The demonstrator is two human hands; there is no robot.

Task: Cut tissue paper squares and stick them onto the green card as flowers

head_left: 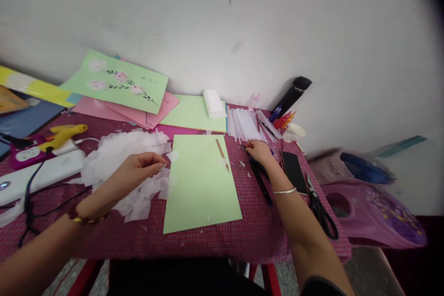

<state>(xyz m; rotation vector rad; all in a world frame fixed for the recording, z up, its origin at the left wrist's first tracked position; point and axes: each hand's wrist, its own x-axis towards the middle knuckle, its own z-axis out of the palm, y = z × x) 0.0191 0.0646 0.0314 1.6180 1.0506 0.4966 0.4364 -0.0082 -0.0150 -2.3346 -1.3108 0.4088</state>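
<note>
Only writing I can make out is what looks like "SPACE" on the pale pink bag (326,169) at right. Plain light-green paper sheet (199,189) sits on the table (149,243) between both hands. Left hand (142,166): fingertips pinched together over loose white paper squares (137,203). Right hand (261,152): fingers curled by a long black-handled tool (261,182), can't tell if gripping.

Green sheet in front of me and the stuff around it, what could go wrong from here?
The loose white paper pieces lie right beside the green sheet; the left hand could scatter them.
The black-handled scissors lie near the right edge of the table, where the right forearm might knock them.
The black cord lies near the left forearm and could snag it.
</note>
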